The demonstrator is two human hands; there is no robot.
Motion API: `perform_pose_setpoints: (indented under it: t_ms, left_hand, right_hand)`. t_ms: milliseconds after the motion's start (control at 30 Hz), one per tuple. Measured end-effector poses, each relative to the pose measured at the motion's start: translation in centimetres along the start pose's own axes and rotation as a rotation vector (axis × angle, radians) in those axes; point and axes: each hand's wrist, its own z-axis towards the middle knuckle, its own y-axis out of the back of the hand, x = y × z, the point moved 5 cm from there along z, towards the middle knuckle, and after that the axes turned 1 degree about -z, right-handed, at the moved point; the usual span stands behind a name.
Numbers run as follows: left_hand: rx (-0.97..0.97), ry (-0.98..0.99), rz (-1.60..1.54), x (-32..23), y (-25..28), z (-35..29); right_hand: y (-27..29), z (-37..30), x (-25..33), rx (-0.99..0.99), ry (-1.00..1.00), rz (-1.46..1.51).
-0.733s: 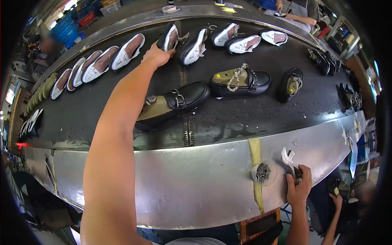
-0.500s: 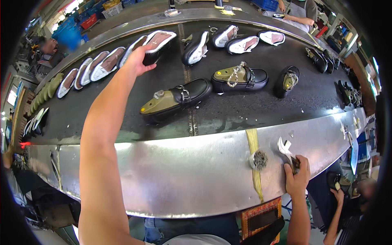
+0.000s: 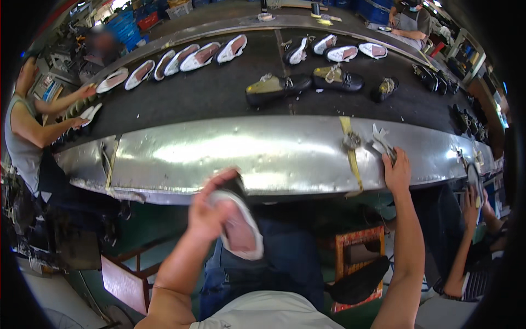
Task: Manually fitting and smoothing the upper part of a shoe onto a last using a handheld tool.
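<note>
My left hand point(image 3: 204, 215) is closed round a shoe upper point(image 3: 243, 234) on its last, its pinkish insole and white rim turned up. It is held above my lap, just off the metal bench edge point(image 3: 219, 186). Motion smears the fingers a little. Over at the right, my right hand point(image 3: 398, 172) grips the dark handles of pincers point(image 3: 379, 140), whose pale metal jaws point away from me over the bench. A small round tub of tacks point(image 3: 352, 141) stands left of the pincers, by a yellow strip of tape point(image 3: 351, 164).
A dark conveyor belt point(image 3: 181, 104) carries a row of upturned shoe uppers point(image 3: 200, 57) and several black shoes point(image 3: 338, 79). At the left, a co-worker point(image 3: 27, 126) reaches over the belt. Another person's hands point(image 3: 472, 205) hold a shoe at the right. An orange-framed stool point(image 3: 359, 241) stands below.
My left hand has lifted a shoe upper from the far row and brought it back towards my lap. My right hand keeps its grip on the pincers. The co-worker at the left has come into view.
</note>
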Motion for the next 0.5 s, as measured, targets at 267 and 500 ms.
perform_pose_setpoints:
  t_ms: [267, 500]
  left_hand:
    - [0.096, 0.223, 0.255, 11.0, -5.4, -16.2]
    - [0.341, 0.28, 0.246, 13.3, -6.5, -20.9]
  right_hand:
    - [5.9, -18.6, 12.2, 0.552, -0.277, 0.669]
    - [6.7, -39.1, 18.8, 1.257, -0.292, 0.944]
